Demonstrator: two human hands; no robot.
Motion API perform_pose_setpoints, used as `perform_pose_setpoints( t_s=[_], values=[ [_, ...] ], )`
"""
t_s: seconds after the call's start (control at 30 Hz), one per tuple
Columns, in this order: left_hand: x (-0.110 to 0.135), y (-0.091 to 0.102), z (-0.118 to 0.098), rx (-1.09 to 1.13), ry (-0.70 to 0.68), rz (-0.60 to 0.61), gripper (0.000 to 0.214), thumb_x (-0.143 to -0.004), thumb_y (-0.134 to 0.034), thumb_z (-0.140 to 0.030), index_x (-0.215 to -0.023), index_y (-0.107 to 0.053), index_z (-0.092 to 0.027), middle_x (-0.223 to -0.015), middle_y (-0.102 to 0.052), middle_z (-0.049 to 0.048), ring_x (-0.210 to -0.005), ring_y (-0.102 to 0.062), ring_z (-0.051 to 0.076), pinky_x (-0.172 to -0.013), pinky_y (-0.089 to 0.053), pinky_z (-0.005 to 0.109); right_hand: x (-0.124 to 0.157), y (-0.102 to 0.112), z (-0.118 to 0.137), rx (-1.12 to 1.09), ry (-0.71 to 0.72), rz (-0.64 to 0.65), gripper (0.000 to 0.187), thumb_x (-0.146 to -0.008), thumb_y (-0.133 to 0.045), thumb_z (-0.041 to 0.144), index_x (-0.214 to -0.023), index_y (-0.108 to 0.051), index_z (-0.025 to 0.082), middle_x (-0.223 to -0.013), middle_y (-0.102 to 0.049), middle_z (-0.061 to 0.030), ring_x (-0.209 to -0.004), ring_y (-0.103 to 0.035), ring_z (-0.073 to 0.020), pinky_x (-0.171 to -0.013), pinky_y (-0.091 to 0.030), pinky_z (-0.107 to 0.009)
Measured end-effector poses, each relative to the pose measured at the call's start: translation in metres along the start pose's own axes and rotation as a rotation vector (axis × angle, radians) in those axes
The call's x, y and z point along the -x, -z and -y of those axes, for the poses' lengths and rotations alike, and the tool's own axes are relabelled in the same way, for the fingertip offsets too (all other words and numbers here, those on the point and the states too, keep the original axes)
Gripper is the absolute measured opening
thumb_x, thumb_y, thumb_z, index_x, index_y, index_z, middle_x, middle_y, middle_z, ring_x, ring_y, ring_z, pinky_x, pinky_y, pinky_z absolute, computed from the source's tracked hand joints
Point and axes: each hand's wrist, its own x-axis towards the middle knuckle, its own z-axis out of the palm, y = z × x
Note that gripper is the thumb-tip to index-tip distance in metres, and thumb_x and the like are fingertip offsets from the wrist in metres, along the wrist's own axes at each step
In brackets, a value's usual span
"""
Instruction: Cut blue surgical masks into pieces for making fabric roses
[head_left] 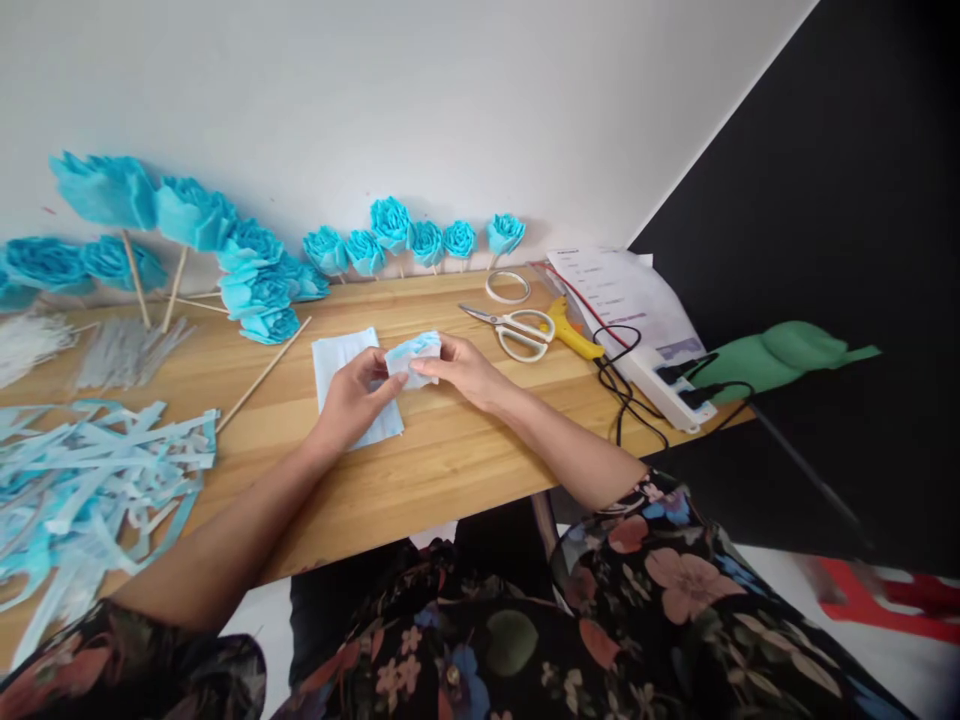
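Between my two hands is a small piece of pale blue and white fabric [412,352], gathered along its bluer top edge. My left hand [360,392] pinches its left side with thumb and fingers. From the right, my right hand [461,368] grips the other side, thumb across the front. Below my hands, a flat pale blue sheet [341,352] lies on the wooden table [427,465], partly covered by my left hand. White-handled scissors [517,335] rest a little to the right of my right hand, blades pointing left.
Blue fabric flowers [390,224] on sticks line the wall. Cut strips [112,470] heap at left near grey wires [124,352] and a wooden stick [262,375]. At right are a tape roll [508,275], a yellow glue gun [574,330], papers [615,290], and a power strip [686,400] with cables.
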Motion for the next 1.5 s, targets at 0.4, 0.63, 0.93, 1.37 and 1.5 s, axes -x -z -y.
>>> perform_pose_setpoints(
  t_s=[0.4, 0.63, 0.93, 1.37, 1.5],
  values=[
    [-0.005, 0.004, 0.006, -0.099, 0.140, 0.012, 0.025, -0.079, -0.070, -0.044, -0.087, -0.068, -0.020, -0.074, -0.067, 0.0000, -0.057, -0.052, 0.013, -0.056, -0.041, 0.027, 0.007, 0.016, 0.017, 0.500, 0.095, 0.009, 0.038, -0.088, -0.068, 0.036, -0.122, -0.067, 0.021, -0.105, -0.070, -0.0052, -0.093, -0.060, -0.0171, -0.083, -0.048, -0.031],
    [-0.004, 0.004, 0.006, -0.016, 0.191, 0.019, 0.043, -0.083, -0.071, -0.039, -0.122, -0.064, -0.021, -0.055, -0.048, -0.0077, -0.046, -0.043, 0.012, -0.047, -0.033, 0.025, 0.005, 0.027, 0.013, 0.501, 0.027, 0.043, 0.036, -0.088, -0.063, 0.026, -0.123, -0.067, 0.018, -0.072, -0.052, 0.0054, -0.065, -0.047, -0.0110, -0.065, -0.038, -0.025],
    [-0.002, 0.009, 0.000, -0.352, -0.122, -0.122, 0.034, -0.091, -0.063, -0.035, -0.122, -0.065, -0.023, -0.104, -0.073, 0.0057, -0.092, -0.069, 0.020, -0.087, -0.055, 0.037, 0.003, 0.036, 0.020, 0.940, -0.015, -0.002, 0.046, -0.087, -0.059, 0.011, -0.132, -0.067, 0.021, -0.104, -0.076, -0.0051, -0.085, -0.065, -0.0176, -0.080, -0.045, -0.030],
    [-0.025, 0.012, -0.045, -0.714, -0.365, 0.142, 0.045, -0.086, -0.070, -0.032, -0.129, -0.065, -0.021, -0.134, -0.069, 0.0146, -0.127, -0.060, 0.035, -0.110, -0.042, 0.055, 0.001, 0.030, 0.015, 0.930, 0.276, -0.016, 0.040, -0.098, -0.056, 0.023, -0.137, -0.060, 0.018, -0.119, -0.074, -0.0093, -0.100, -0.068, -0.0194, -0.090, -0.047, -0.031],
    [-0.041, 0.001, -0.052, -0.813, -0.287, 0.193, 0.034, -0.084, -0.068, -0.024, -0.117, -0.071, -0.021, -0.107, -0.077, 0.0123, -0.104, -0.069, 0.033, -0.111, -0.039, 0.056, 0.005, 0.027, 0.022, 0.878, 0.397, -0.045, 0.029, -0.100, -0.055, 0.030, -0.126, -0.064, 0.020, -0.113, -0.075, -0.0084, -0.099, -0.068, -0.0191, -0.090, -0.047, -0.031]
  ],
)
